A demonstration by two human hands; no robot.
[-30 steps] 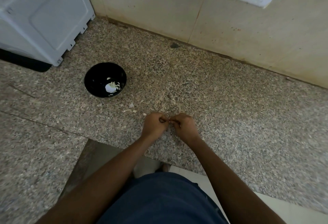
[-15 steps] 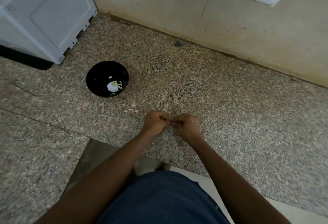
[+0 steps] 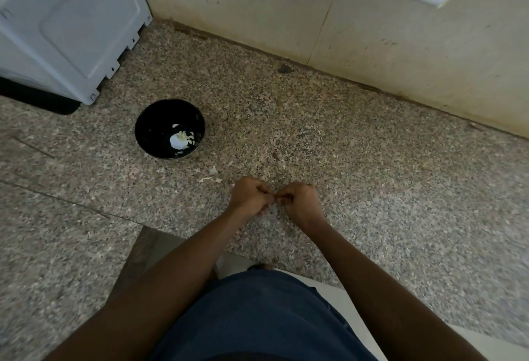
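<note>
Left grip point(image 3: 249, 196) and right grip point(image 3: 300, 201) meet, fingertips clamped on a tiny piece point(image 3: 275, 196) mostly hidden between them. A slip would likely drop it onto the table point(image 3: 372, 189) below, short of the black bowl point(image 3: 151, 120) up-left of the grip.

Small piece point(image 3: 277, 196) pinched between both hands, low over the granite countertop point(image 3: 372, 189).

Only a sliver shows, pale tan, in the gap where the fingertips meet; the rest is hidden, so its shape and pose can't be told. Left hand point(image 3: 249, 194) pinches it from the left with fingers curled, right hand point(image 3: 300, 201) from the right, knuckles up. It sits near the counter's front edge, well apart from the black bowl point(image 3: 148, 131) off to the left.
</note>
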